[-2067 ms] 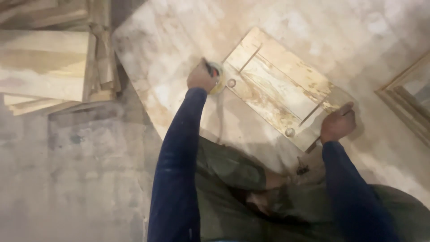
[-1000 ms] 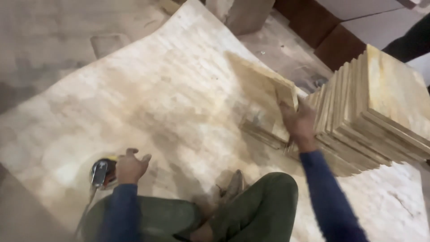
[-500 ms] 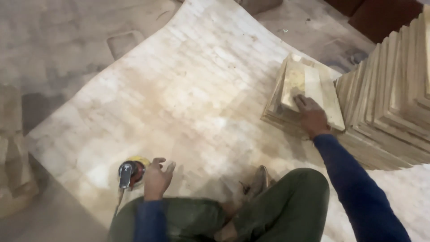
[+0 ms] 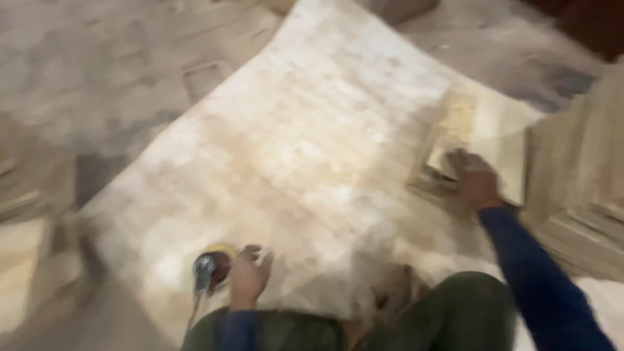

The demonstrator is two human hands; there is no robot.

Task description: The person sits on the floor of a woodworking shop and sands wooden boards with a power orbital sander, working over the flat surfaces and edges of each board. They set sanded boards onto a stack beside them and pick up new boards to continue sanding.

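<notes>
Left hand (image 4: pixel 249 276) low and near; right hand (image 4: pixel 476 180) stretched forward.

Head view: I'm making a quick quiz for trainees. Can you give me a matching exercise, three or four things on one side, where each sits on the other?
Things:
1. left hand
2. right hand
3. power sander
4. stack of wooden panels

Places:
A. far right of the view
B. on a flat wooden panel
C. on the large board, just left of a hand
D. low in the view, beside a tool

Pairs: 1-D, 2-B, 3-C, 4-A
</notes>
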